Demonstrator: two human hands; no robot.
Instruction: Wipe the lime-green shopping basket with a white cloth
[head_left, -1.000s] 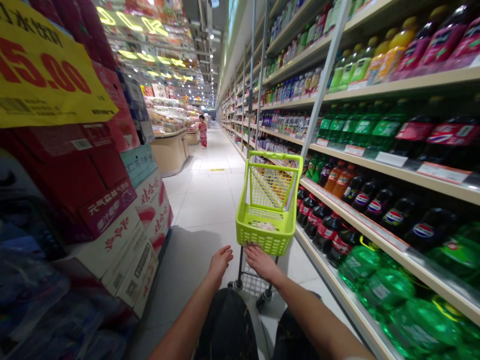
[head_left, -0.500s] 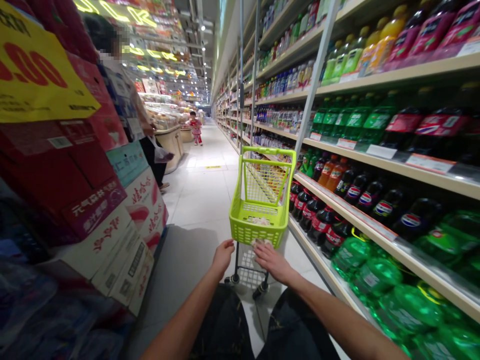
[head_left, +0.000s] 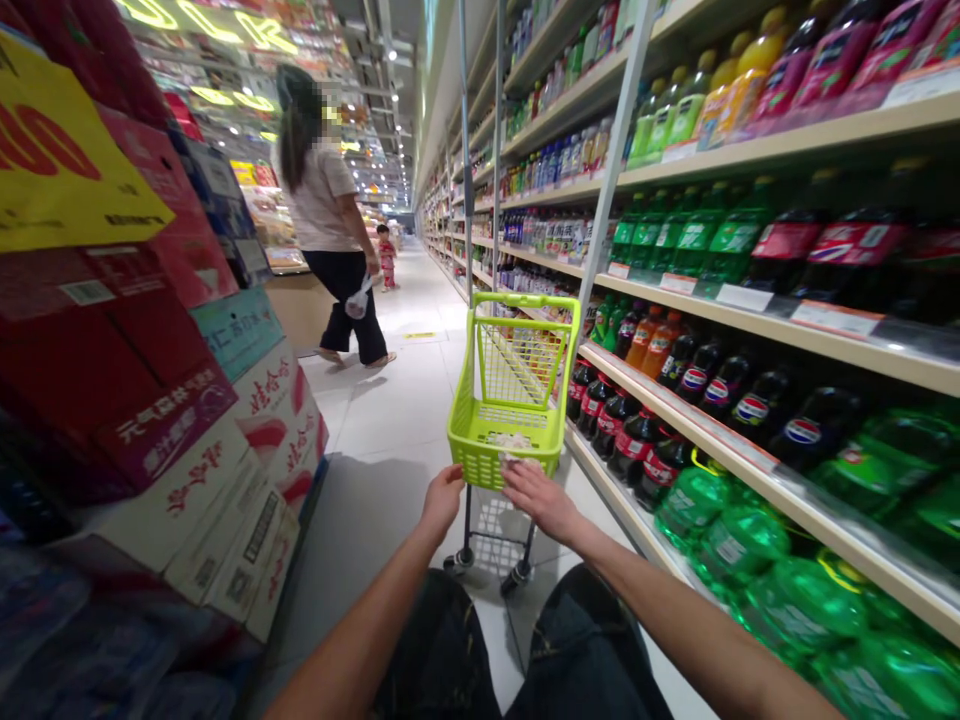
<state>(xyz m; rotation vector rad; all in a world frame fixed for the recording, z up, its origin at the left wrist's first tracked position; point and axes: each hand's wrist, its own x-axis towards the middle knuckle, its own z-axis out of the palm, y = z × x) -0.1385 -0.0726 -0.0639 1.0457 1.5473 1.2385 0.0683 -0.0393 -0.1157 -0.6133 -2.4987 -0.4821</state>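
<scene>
A small lime-green shopping cart (head_left: 480,435) stands in the aisle just ahead of my knees, with a pale crumpled item (head_left: 511,440) on its basket floor. My left hand (head_left: 442,497) reaches to the basket's near left corner, its fingers loosely bent and nothing seen in them. My right hand (head_left: 538,497) lies stretched out, fingertips against the basket's near wall. A small whitish bit shows at those fingertips; I cannot make out whether it is held.
Drink shelves (head_left: 750,330) full of soda bottles run along the right, close to the cart. Stacked cartons (head_left: 187,430) under a yellow price sign (head_left: 60,180) crowd the left. A person (head_left: 330,230) walks across the aisle ahead, and a child (head_left: 386,255) stands farther back.
The cart and my view have shifted left and forward along the aisle. A person has stepped out from the left into the aisle. My left hand has come up to the basket's corner.
</scene>
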